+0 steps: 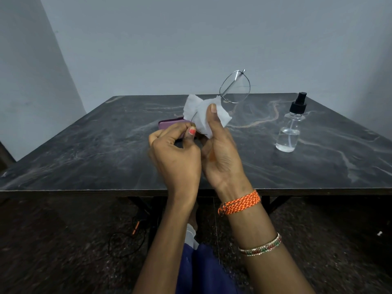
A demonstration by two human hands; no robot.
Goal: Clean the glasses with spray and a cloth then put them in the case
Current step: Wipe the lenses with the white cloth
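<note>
Thin-rimmed metal glasses are held up over the dark marble table, one lens sticking up free. The other lens is wrapped in a white cloth, which my right hand pinches with the thumb on top. My left hand grips the lower end of the frame, at a thin temple wire, between thumb and fingers. A purple case lies on the table just behind my left hand, partly hidden. The clear spray bottle with a black pump stands to the right.
A grey wall rises behind the table's far edge. Under the table's near edge are black legs, a cable on the speckled floor, and my knees in blue cloth.
</note>
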